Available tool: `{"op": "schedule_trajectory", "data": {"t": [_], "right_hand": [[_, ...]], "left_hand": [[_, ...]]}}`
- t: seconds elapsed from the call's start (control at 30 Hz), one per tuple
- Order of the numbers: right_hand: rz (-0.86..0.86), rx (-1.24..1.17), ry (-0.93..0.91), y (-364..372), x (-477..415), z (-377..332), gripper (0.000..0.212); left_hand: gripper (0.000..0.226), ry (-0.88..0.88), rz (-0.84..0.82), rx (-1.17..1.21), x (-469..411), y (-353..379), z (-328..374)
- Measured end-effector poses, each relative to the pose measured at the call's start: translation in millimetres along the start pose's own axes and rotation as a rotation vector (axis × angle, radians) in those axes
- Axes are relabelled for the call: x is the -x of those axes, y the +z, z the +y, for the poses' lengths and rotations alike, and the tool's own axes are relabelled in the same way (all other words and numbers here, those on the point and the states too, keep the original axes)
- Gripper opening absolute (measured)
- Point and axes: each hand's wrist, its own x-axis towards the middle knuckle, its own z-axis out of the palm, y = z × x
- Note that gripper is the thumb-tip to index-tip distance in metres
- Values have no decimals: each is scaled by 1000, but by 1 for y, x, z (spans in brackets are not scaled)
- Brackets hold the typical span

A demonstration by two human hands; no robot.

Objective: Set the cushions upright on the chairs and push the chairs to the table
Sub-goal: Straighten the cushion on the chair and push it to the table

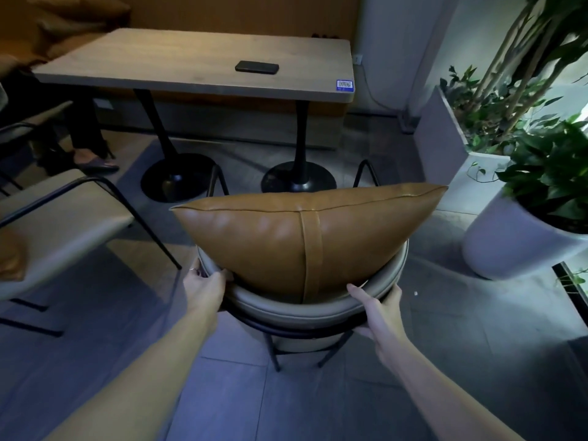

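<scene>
A tan leather cushion with a stitched centre strap point(305, 237) stands upright on a grey padded chair with a curved backrest and thin black metal legs point(296, 308), leaning against the backrest with its long axis running left to right. The left hand point(205, 281) grips the left end of the backrest, fingers curled over the rim; the right hand point(377, 308) clasps the right end, thumb on top. Both sit on the near side of the chair, about equally close. The pale wooden table on two black pedestal bases point(191, 62) lies straight ahead on the far side, well apart, so the push likely runs directly away from the person. A dark phone point(257, 67) rests on the table; a second grey chair point(60, 218) stands left, potted green plants point(541, 173) right.
</scene>
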Motion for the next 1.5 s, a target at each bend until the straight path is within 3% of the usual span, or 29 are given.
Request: {"op": "schedule_trajectory", "data": {"t": [0.13,0.47,0.57,0.63,0.77,0.87,1.03,1.27,1.5], "right_hand": [[-22,-7,11,26,2,-3,114],[-28,11,-2,70,-7,-18,119],[-41,64,46,65,-6,-20,113],[-35,99,50,58,-5,-23,108],[-20,67,19,47,-6,-35,100],[-52,24,45,43,-10,-38,102],[-115,27,116,47,-9,-37,107],[-101,-28,68,52,-16,-28,92],[-110,-42,71,61,-27,-36,101]], "left_hand": [[69,21,-40,-6,-31,-14,13],[79,60,-125,79,-78,-24,32],[99,77,-187,88,-75,-26,26],[110,109,-219,51,-67,-26,19],[106,214,-223,-97,-40,-17,5],[127,282,-201,-217,-28,-10,-3],[139,254,-207,-163,-29,-13,-11],[132,281,-245,-131,-35,-17,-21],[128,310,-239,-78,-52,-10,-11]]}}
